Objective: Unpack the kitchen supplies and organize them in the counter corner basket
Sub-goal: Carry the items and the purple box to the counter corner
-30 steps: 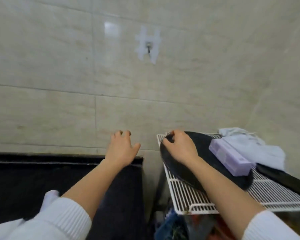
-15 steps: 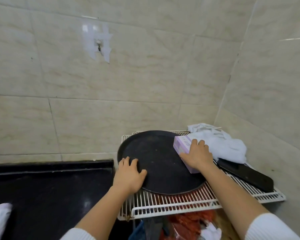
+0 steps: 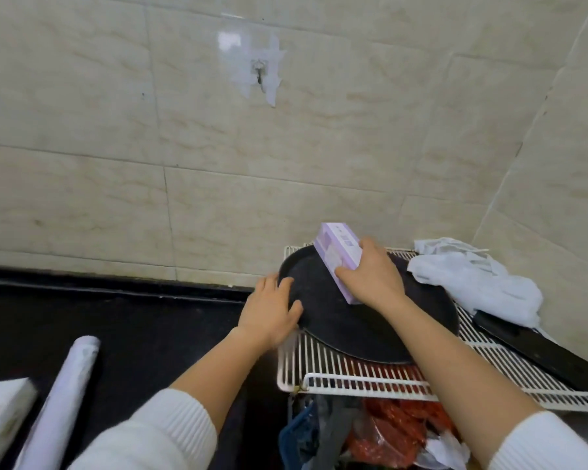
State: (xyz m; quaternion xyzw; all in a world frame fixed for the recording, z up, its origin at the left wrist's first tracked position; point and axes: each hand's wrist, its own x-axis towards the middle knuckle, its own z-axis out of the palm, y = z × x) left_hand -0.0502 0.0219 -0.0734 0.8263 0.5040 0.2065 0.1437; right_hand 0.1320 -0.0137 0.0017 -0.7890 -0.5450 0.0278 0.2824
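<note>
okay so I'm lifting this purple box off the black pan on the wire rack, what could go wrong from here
1. The round black pan overhangs the wire rack's left edge, with only your left hand at its rim; letting go carelessly might tip it.
2. Your right hand grips the tilted purple box near one end, so it could slip.
3. The white cloth and a flat black object crowd the rack.

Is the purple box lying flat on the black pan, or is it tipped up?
Tipped up. The right hand grips the purple box, whose far end rises above the black pan.
</note>
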